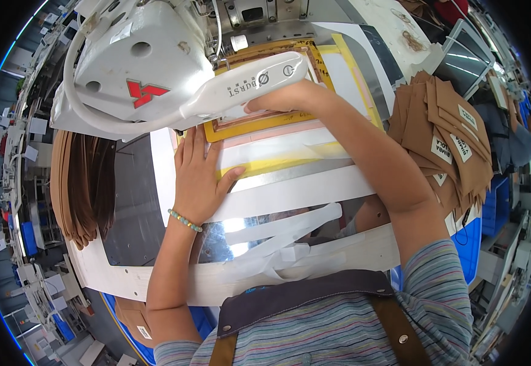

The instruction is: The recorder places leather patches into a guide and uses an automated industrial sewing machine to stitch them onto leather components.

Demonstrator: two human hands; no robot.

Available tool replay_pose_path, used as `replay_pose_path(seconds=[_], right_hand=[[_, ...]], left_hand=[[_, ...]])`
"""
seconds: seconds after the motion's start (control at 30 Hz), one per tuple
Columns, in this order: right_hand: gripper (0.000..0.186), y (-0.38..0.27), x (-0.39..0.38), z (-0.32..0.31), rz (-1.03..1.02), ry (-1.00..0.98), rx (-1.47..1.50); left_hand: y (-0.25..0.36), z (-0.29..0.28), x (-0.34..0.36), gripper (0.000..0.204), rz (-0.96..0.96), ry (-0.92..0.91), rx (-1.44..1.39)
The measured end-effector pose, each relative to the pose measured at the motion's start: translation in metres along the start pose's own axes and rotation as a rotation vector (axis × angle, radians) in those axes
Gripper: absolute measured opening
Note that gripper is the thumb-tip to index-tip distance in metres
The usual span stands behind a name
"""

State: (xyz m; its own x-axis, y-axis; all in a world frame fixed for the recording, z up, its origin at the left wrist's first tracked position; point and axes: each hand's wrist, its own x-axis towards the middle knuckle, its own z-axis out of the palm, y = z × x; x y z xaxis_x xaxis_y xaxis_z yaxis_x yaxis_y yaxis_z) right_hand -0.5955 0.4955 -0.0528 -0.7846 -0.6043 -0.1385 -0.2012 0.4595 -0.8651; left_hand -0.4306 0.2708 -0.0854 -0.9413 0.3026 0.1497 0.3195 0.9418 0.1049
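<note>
Yellow rectangular flat frame [259, 127] right of white machine head [162, 58]: likely light, stiff; hold edges. Left hand [198, 180] spread, ungrasping; right hand [293, 97] unclear.

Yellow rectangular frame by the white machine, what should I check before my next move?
1. Left hand spread flat near the yellow rectangular frame's near-left corner: ok.
2. Right hand fully visible: not ok, partly hidden by the long white plastic piece.
3. Right fingertips' grip: cannot tell.
4. Loose thin white strips off the shiny metal plate: not ok.
5. Fanned flat brown pieces with white labels apart from the frame: ok.
</note>
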Motion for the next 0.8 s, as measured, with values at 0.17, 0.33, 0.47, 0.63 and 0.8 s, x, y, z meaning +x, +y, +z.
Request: replay_pose_path(seconds=[0.17, 0.33, 0.47, 0.63, 0.8], right_hand=[[0.012, 0.001, 0.0, 0.013, -0.062, 0.139, -0.139], [0.015, 0.009, -0.004, -0.004, -0.132, 0.018, -0.112], [0.017, 0.022, -0.008, -0.06, -0.144, -0.036, -0.18], [0.023, 0.016, -0.028, -0.103, 0.054, -0.129, -0.408], [0.013, 0.018, -0.042, -0.096, 0.035, -0.114, -0.491]], left_hand=[[0.002, 0.0, 0.001, 0.078, 0.003, 0.009, -0.007], [0.004, 0.001, 0.002, 0.077, -0.011, 0.011, -0.027], [0.002, 0.003, 0.001, 0.075, -0.011, 0.014, -0.018], [-0.001, 0.004, 0.0, 0.073, -0.004, 0.086, -0.01], [0.0, 0.006, 0.0, 0.072, -0.01, 0.08, -0.004]])
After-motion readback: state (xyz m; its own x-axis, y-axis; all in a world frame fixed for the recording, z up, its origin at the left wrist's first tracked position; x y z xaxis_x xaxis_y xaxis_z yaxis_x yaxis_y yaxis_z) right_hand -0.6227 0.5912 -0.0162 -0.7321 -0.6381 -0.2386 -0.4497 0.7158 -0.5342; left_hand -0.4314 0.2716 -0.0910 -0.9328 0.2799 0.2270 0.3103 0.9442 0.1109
